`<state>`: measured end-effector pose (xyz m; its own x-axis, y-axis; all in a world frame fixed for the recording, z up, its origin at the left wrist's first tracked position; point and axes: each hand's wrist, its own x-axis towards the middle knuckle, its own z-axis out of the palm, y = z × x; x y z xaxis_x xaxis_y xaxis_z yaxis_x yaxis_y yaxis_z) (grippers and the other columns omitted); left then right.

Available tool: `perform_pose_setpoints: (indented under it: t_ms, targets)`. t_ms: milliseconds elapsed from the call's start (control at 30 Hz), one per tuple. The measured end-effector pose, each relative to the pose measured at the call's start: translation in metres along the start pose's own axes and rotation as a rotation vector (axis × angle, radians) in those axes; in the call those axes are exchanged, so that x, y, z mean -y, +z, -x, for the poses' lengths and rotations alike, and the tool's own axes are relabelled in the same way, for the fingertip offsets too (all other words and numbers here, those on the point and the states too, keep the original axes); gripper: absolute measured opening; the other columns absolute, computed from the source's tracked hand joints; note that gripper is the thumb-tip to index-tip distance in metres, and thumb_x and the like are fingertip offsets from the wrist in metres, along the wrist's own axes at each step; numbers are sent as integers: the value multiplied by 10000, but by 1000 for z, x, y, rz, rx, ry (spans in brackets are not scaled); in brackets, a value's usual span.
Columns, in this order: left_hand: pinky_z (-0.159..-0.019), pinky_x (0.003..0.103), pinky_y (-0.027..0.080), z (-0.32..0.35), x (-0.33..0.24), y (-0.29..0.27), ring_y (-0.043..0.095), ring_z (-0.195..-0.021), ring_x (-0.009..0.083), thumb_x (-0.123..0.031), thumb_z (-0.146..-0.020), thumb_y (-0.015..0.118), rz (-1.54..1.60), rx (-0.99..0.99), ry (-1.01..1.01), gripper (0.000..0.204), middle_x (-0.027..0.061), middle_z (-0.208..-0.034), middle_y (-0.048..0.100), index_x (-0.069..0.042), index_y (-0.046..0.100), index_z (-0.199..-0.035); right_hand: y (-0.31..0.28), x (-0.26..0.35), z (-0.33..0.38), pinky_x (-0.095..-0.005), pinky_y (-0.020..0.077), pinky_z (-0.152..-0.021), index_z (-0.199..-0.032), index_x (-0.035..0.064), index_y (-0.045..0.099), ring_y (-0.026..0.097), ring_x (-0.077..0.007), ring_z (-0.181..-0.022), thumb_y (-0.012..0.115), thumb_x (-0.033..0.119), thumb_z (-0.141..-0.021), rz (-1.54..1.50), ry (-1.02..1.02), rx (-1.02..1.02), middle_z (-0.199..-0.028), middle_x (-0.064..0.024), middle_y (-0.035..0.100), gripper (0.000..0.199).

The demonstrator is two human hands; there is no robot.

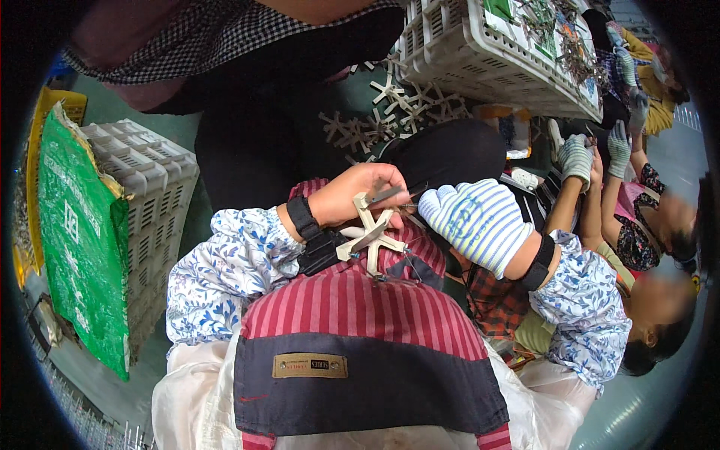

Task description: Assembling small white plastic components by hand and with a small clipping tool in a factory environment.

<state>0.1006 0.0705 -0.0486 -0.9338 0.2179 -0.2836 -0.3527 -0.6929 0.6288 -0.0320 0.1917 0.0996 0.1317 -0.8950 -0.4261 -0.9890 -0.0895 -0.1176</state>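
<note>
While the left fingers (385, 177) grip a pale, rigid star-shaped piece (373, 233), right fingers (436, 207) curl inside striped knit glove (484, 229); can't tell their hold.

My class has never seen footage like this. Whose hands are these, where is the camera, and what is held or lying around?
There is no machine: these are a person's own hands. The one picture comes from a fisheye camera on their head, looking down, so straight edges bend; its left is the person's left.

The left hand, bare, holds an off-white star-shaped piece. The right hand, in a striped glove, is close by; whether it grips something is unclear. Similar pieces lie heaped on the floor near a white crate. A green bag stands at the left.
</note>
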Motion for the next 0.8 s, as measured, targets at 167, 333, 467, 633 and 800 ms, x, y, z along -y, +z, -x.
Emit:
perform_pose_setpoints:
  t_ms: [167, 333, 467, 633, 800]
  targets:
    - [-630, 258, 553, 9, -6, 4, 663, -714, 165, -213, -927, 540, 58, -38, 26, 270, 92, -921, 613, 12, 547, -1076, 4, 3, -2, -340, 483, -483, -883, 94, 578, 632, -234, -621, 505, 147, -816, 60, 1, -21, -689, -87, 600, 112]
    - [-633, 249, 564, 11, -3, 1, 665, -734, 161, -161, -918, 542, 34, -51, 0, 268, 106, -950, 626, 24, 562, -1111, 14, 3, -9, -369, 487, -500, -877, 62, 572, 635, -263, -623, 470, 172, -863, -43, 41, 60, -683, -122, 612, 150]
    - [-653, 256, 583, 12, 3, -4, 666, -754, 159, -90, -897, 552, 32, -60, -9, 267, 104, -956, 637, 33, 560, -1135, 21, 3, -11, -402, 482, -529, -887, 47, 574, 632, -300, -631, 466, 183, -870, -147, 126, 103, -677, -157, 621, 175]
    - [-644, 256, 577, 10, 0, -4, 669, -735, 162, -66, -887, 557, -65, -19, 1, 287, 99, -955, 641, 30, 546, -1156, 24, -2, -13, -431, 475, -569, -856, 37, 583, 618, -342, -642, 521, 201, -839, -371, 231, 154, -668, -177, 613, 177]
    - [-613, 242, 564, 11, -1, -5, 666, -693, 157, -118, -904, 549, 20, -23, 30, 295, 94, -934, 639, 24, 536, -1163, 21, -6, -14, -422, 478, -561, -886, 39, 569, 623, -326, -643, 496, 186, -854, -290, 145, 159, -686, -164, 618, 167]
